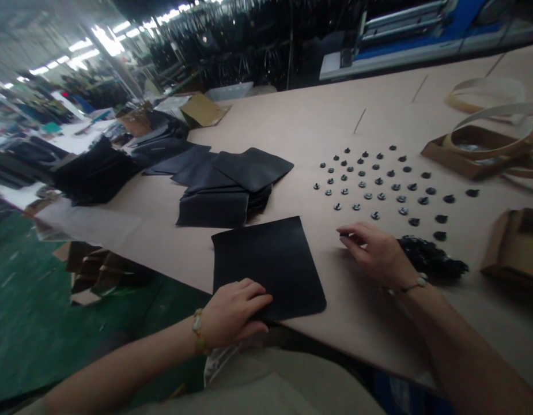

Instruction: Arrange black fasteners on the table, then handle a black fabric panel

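Note:
A black, leather-like panel [268, 268] lies flat at the table's near edge, partly under my left hand [235, 311]. The fingers of that hand rest stretched out on its near left part, with the thumb apart by the edge. To the right of the panel, my right hand [374, 253] pinches a small dark fastener [344, 234] between thumb and fingertips, just above the tabletop. Loose rows of small round black fasteners [381, 196], each with a raised stub, spread beyond that hand. A heap of black pieces [434, 259] sits beside my right wrist, partly hidden by it.
Fanned stacks of black panels [214, 208] cover the left of the table [309, 127], with a thicker pile [95, 173] further left. An open cardboard box [519, 242] and a tray [469, 161] with pale strap loops [486, 95] stand right. Cardboard [91, 274] lies below the left edge.

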Tool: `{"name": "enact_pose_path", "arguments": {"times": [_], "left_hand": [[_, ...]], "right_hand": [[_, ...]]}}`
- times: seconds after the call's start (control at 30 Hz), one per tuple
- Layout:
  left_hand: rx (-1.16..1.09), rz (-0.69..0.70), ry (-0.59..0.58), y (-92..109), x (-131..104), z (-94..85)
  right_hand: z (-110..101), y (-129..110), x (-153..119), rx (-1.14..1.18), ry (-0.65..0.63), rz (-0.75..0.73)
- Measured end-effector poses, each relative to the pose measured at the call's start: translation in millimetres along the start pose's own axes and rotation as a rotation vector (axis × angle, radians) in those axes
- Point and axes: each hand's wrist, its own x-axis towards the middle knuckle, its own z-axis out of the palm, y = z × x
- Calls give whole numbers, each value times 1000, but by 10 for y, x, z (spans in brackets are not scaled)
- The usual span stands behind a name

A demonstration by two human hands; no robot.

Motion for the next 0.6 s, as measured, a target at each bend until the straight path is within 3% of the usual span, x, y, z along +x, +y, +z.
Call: {"name": "enact_pose_path", "arguments": {"times": [0.23, 0.43, 0.53, 0.6], "left_hand": [[88, 6, 82, 51, -40, 60], [285, 27, 204, 245, -97, 278], [157, -20, 218, 154, -84, 241], [3, -147, 238, 4, -38, 115]], "right_hand": [[24, 39, 1, -41, -42, 7], [34, 38, -1, -39, -57, -5], [42, 54, -6, -54, -58, -10], [51, 66, -5, -60, -64, -6]]}}
